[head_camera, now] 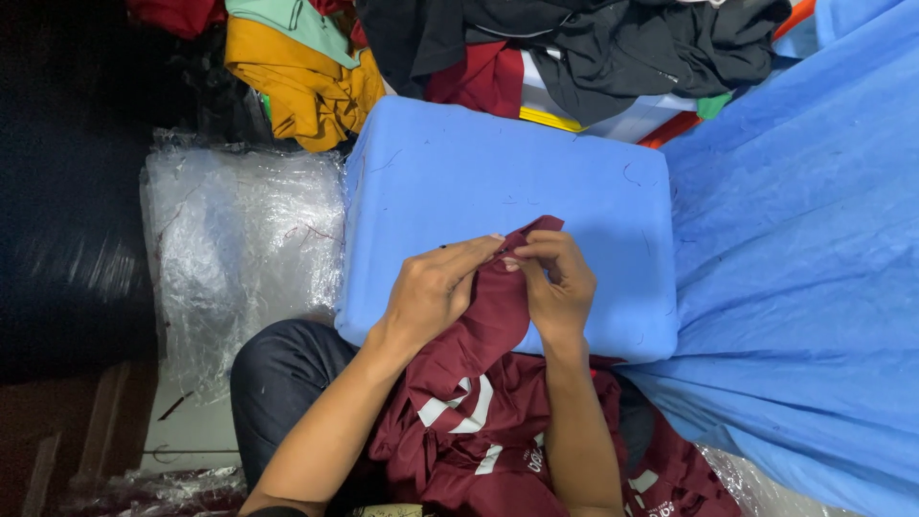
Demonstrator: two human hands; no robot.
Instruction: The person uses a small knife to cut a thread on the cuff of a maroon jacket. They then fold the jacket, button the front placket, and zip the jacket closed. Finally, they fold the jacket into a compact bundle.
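Close in, the maroon garment (479, 421) drapes from your lap onto the near edge of the blue cushion (459, 182). Your left hand (433, 292) and right hand (558, 287) pinch its raised edge, fingers closed, holding the fabric taut. Beyond the far edge lies piled clothing (574, 48).

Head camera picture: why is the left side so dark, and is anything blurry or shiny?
Head view: light falls evenly on the blue pad and the maroon shirt, both sharp; the far left lies in deep shadow; the clear plastic shows pale glare; both hands, left and right, look crisp, with only soft shadows beneath.
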